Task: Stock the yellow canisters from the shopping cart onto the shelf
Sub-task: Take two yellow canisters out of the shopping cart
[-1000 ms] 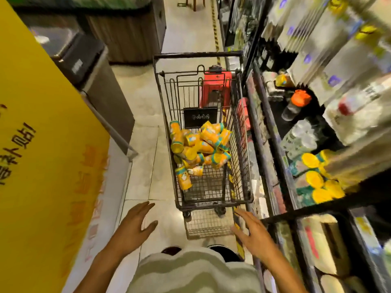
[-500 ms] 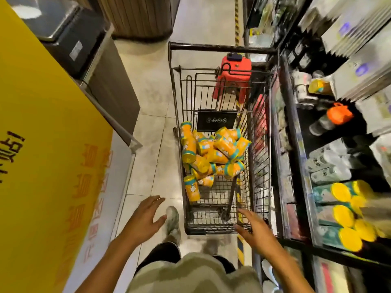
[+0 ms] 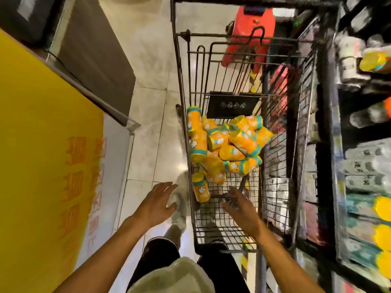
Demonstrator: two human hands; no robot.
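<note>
Head view: both hands w/ fingers spread and relaxed, holding nothing. Left hand (image 3: pixel 159 203) hovers over the floor just outside the left wall of the dark wire shopping cart (image 3: pixel 183 85), touching nothing. Right hand (image 3: pixel 240 208) hovers inside the cart's near end, above the wire bottom, fingertips near the closest canister but apart from it; contact w/ the wire can't be told, blurred. Yellow cylindrical canisters with teal bands (image 3: pixel 224 144) lie heaped in the cart's middle, one lying loose nearer the right hand. Vs 0.5 s ago: cart looms much closer and larger in view, right hand was outside the cart's near edge and is now over its basket, left hand is further fwd beside the cart; canister pile looks unchanged. Dark metal store shelf (image 3: pixel 330 127) stands right beside the cart's right wall, w/ yellow-lidded canisters (image 3: pixel 383 220) lying on it, lids facing out, plus other blurred goods. Red plastic stool (image 3: pixel 251 24) sits beyond the cart's far end. Big yellow sign panel with orange characters (image 3: pixel 42 155) stands well left of the cart, across pale glossy floor tiles (image 3: pixel 146 106). Grey shoe (image 3: pixel 179 206) shows by the cart's near-left corner.
</note>
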